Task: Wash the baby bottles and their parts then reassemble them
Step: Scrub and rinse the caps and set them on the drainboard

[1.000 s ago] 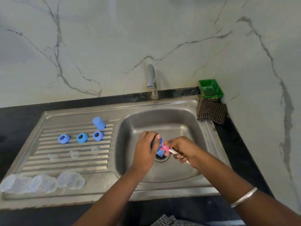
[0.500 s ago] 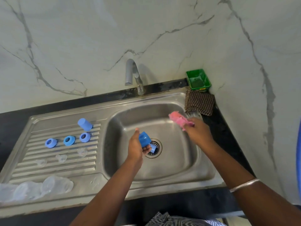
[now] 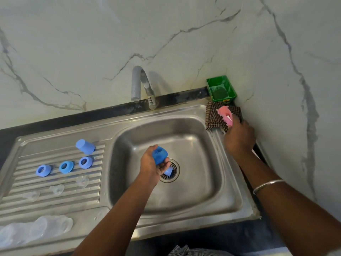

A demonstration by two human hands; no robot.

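Note:
My left hand (image 3: 152, 166) grips a blue bottle cap (image 3: 159, 155) over the sink basin (image 3: 193, 163), just left of the drain. A second blue piece (image 3: 169, 170) lies on the drain strainer under that hand. My right hand (image 3: 239, 137) holds a pink brush (image 3: 226, 114) above the checked cloth (image 3: 214, 117) at the sink's back right corner. On the ribbed drainboard (image 3: 55, 174) stand a blue cap (image 3: 85, 146), three blue rings (image 3: 66, 166) in a row and three clear teats (image 3: 57, 189). Clear bottles (image 3: 35, 230) lie at the front left.
A curved tap (image 3: 140, 84) reaches over the back of the basin, with no water running. A green tray (image 3: 220, 88) stands in the corner behind the cloth. Marble wall closes the right side. Black counter (image 3: 230, 241) edges the sink.
My right hand has carried the pink brush out of the cap and away to the back right, over the cloth. My left hand has stayed over the drain with the blue cap.

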